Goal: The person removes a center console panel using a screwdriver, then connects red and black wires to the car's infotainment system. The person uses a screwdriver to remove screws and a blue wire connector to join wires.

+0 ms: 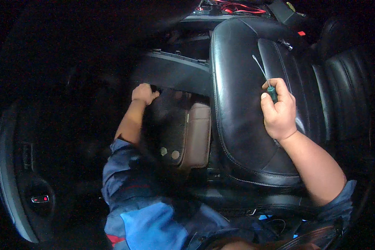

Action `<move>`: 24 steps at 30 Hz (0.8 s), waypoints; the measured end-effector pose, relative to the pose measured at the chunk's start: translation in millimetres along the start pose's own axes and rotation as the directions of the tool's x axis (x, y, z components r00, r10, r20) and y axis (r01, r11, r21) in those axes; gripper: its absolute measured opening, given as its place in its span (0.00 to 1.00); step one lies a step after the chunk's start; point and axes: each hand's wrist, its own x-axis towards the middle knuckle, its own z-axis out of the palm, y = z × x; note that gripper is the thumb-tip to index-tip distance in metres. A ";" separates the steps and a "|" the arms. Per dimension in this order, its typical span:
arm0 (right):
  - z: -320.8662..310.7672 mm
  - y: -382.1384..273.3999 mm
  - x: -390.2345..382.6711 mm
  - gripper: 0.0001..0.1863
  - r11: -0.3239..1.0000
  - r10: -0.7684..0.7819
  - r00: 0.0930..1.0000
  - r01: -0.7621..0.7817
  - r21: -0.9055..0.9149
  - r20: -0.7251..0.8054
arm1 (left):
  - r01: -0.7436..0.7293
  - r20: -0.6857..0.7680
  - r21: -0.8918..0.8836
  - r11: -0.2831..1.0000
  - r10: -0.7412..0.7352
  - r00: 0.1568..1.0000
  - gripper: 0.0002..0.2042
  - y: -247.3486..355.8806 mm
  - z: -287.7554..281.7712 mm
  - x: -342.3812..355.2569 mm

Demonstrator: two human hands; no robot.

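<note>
In my right hand [280, 109] is a screwdriver [271, 92] with a green handle, held over the black leather seat [237, 83]. Its thin metal shaft points up and to the left. Left of the seat, my left hand [144, 94] is closed at the lower left edge of a dark trim panel [171, 70]. The fingertips there are partly hidden in shadow. Clips show along the panel's far edge, which stands apart from the dark opening behind it.
Below the panel lies a brown floor mat [198, 133] beside a black floor area with two pale round spots. A small metallic object [286, 44] rests on the seat. The car door [12, 166] stands at the left. Red cables [237, 7] lie beyond the seat.
</note>
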 end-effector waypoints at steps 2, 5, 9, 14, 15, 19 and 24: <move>-0.2 0.5 1.5 0.07 1.000 -0.026 1.000 0.026 -0.014 -0.011 | -0.098 0.097 0.161 0.982 0.083 0.992 0.42 -3.3 -5.8 -12.9; -0.7 0.4 3.0 0.06 0.999 -0.040 0.999 0.040 0.012 -0.010 | -0.139 0.252 0.290 0.947 0.065 0.966 0.50 3.8 -4.7 -22.0; 1.5 -4.9 -1.6 0.06 1.000 -0.010 1.000 0.010 0.011 -0.009 | -0.274 0.340 0.400 0.875 0.136 0.930 0.36 24.1 7.9 -12.9; 2.3 -8.4 -1.2 0.06 1.000 -0.004 1.000 0.004 0.021 -0.008 | -0.311 -0.019 0.378 0.872 0.343 0.939 0.32 36.5 12.3 -4.5; 1.9 -9.2 -0.9 0.06 1.000 0.022 1.000 -0.022 0.010 -0.002 | -0.334 -0.080 0.282 0.900 0.369 0.926 0.31 37.2 12.4 -4.4; 1.5 -9.8 -1.4 0.06 1.000 0.014 1.000 -0.013 0.028 -0.012 | -0.358 -0.216 -0.303 0.884 0.302 0.929 0.30 46.1 18.3 -4.6; 0.3 -8.8 -1.7 0.06 0.999 0.028 1.000 -0.029 0.017 0.004 | -0.329 -0.217 -0.548 0.769 0.249 0.944 0.36 47.2 16.5 -2.8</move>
